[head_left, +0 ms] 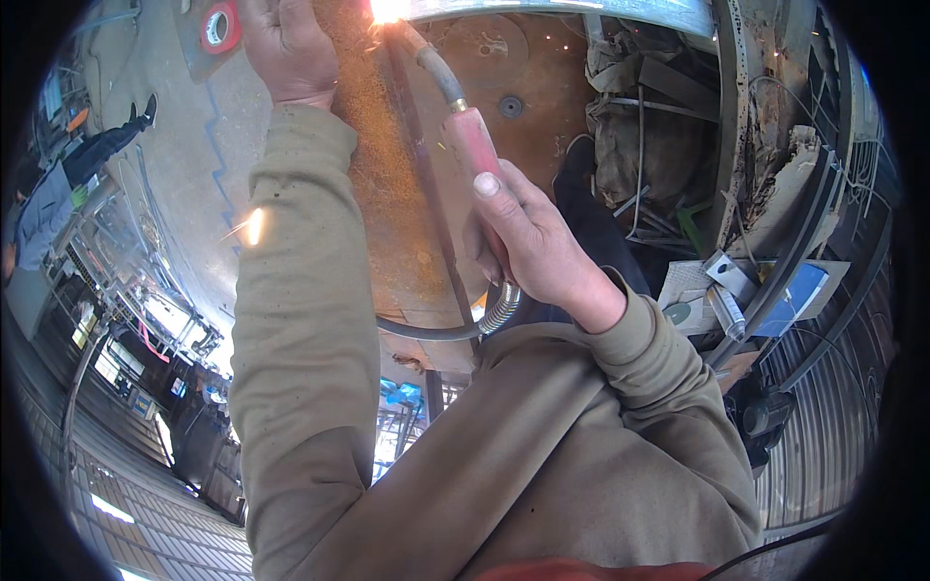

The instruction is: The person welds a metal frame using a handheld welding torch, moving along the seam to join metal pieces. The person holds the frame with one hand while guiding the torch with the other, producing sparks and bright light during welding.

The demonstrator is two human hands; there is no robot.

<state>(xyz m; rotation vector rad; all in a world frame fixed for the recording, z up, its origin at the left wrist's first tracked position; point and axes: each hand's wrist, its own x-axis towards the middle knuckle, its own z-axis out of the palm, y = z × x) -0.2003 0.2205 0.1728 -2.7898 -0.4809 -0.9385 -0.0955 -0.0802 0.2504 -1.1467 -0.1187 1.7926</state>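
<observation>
My right hand [542, 232] is wrapped round the red handle of a welding torch [472, 140], thumb along its top. The torch's bent neck points up to a glaring white arc at the top edge, where sparks fly. Behind my hand, the torch's cable [426, 332] curves away to the left. The arc burns beside a rust-coated steel piece [387, 223] and a bright metal piece [581, 8]. My left hand [291, 53] is back-up by the rusty steel, left of the arc; its fingers run out of the picture. A glowing spark shows over my left sleeve.
A red tape roll [220, 27] lies at the upper left. Scrap and crumpled sacking [630, 145] fill the right side, with a spray can [727, 312] and a blue box [790, 298] below. Another person [58, 203] is at the far left.
</observation>
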